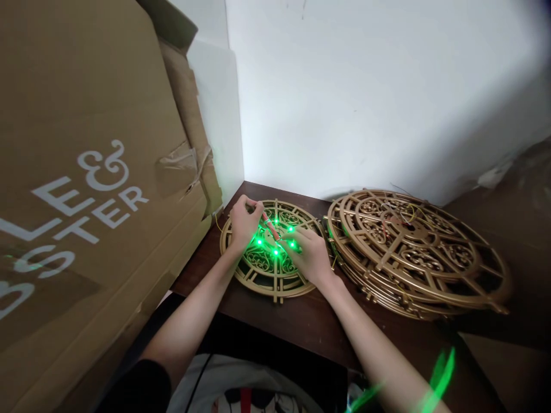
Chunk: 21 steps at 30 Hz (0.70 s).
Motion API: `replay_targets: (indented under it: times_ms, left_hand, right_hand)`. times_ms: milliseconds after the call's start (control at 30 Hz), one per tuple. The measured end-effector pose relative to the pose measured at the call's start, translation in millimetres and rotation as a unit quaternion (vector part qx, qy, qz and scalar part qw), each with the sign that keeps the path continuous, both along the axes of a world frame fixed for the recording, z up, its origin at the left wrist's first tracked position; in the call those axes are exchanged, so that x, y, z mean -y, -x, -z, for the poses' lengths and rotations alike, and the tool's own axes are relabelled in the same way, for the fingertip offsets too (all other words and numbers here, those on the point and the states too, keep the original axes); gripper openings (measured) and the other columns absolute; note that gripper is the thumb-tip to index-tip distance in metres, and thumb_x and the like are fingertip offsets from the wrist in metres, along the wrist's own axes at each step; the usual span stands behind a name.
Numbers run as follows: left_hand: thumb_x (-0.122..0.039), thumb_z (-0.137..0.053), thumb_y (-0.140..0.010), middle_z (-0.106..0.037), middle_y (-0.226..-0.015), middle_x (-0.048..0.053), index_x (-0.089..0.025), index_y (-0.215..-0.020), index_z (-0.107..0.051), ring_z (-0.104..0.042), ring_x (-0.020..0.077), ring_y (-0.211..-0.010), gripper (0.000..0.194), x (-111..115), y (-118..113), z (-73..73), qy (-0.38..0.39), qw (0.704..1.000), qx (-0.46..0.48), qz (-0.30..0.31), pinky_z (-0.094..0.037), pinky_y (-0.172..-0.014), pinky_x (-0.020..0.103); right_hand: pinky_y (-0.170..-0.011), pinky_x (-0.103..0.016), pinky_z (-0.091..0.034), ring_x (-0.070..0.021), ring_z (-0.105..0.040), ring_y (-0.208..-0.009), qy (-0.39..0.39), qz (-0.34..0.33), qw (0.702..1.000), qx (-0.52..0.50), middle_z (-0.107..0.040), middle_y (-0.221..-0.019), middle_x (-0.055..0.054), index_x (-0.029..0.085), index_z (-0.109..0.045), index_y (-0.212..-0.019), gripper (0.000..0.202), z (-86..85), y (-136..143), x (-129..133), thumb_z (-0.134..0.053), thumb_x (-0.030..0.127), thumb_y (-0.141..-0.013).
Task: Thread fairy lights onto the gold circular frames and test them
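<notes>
A gold-coloured round openwork frame [275,291] lies flat on a dark brown table, with several green lights [276,252] glowing in a ring around its middle. Above that ring, my left hand [246,222] is closed on the upper end of a slim red tube [271,228], which slants down to the right. My right hand [307,252] is over the frame's right half. Its fingers are pinched together by the tube's lower end; what they hold there is too small to make out. Both hands cover parts of the frame.
To the right, several similar gold frames [451,278] are stacked, thin wires [407,213] lying on the top one. A large cardboard box [99,115] stands close on the left. Behind the dark table [297,338] rises a white wall [344,103].
</notes>
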<state>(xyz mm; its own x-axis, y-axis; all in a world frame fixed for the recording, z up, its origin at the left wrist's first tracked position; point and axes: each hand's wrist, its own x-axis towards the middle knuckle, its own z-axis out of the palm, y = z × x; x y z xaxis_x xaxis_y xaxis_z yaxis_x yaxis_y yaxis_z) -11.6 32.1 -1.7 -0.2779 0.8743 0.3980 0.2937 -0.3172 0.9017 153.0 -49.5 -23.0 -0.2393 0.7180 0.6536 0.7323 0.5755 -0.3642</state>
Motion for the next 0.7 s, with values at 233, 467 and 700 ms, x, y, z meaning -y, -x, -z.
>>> replay_targets:
  times_ms: [233,467,700]
  left_hand:
    - [-0.025,-0.065,-0.074,-0.060,-0.058,-0.001,-0.020,-0.060,-0.046,-0.058,0.0134,-0.053,0.024,1,5,14.1,0.020,0.995,0.091,0.028,-0.045,-0.052,0.025]
    - [-0.028,-0.069,-0.075,-0.063,-0.057,0.000,-0.019,-0.065,-0.048,-0.059,0.0138,-0.047,0.024,3,5,13.1,0.077,0.971,0.201,0.103,-0.052,-0.047,0.028]
    - [-0.032,-0.070,-0.074,-0.063,-0.058,0.000,-0.018,-0.069,-0.053,-0.056,0.0116,-0.046,0.022,6,12,6.6,0.084,0.966,0.209,0.127,-0.048,-0.042,0.024]
  right_hand:
    - [-0.070,-0.029,-0.048,-0.0182,-0.064,-0.075,0.011,-0.025,0.997,-0.067,-0.067,-0.080,-0.005,0.018,-0.068,-0.091,0.016,-0.5,-9,-4,-0.054,0.026,-0.093]
    - [-0.061,-0.027,-0.046,-0.0159,-0.060,-0.066,0.026,-0.015,0.995,-0.091,-0.067,-0.076,-0.003,0.019,-0.068,-0.088,0.013,0.0,-5,-4,-0.058,0.027,-0.091]
    - [-0.059,-0.026,-0.044,-0.0141,-0.056,-0.060,0.053,0.004,0.992,-0.118,-0.066,-0.073,-0.003,0.019,-0.068,-0.086,0.016,-0.3,6,-3,-0.057,0.030,-0.091]
